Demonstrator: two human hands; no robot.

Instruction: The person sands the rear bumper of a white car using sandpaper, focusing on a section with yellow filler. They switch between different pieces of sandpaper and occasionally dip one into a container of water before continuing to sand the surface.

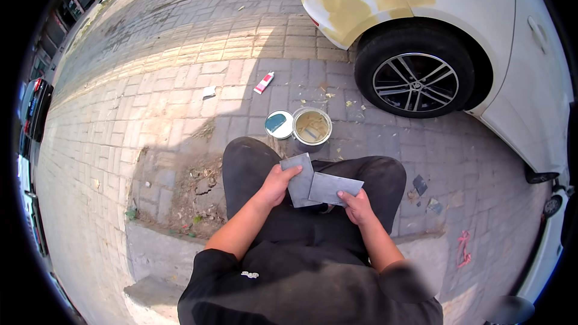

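Note:
My left hand (276, 185) grips a flat grey rectangular plate (300, 180), thumb on its upper face. A second grey plate (336, 187) is held at its lower right edge by my right hand (356, 205). The right plate overlaps the left one above my lap. Just past my knees stands an open metal can (312, 127) with beige paste smeared inside. A round lid (278, 124) with a dark teal patch lies against the can's left side. Farther off, a red and white tube (264, 82) rests on the paving.
A white car (478, 4) with yellowish filler patches (347, 9) on its rear panel stands ahead right, its rear wheel (415, 83) near the can. A crumpled white scrap (209, 92), dark flat scraps (420, 184) and a pink strip (463, 249) lie on the brick paving (176, 72).

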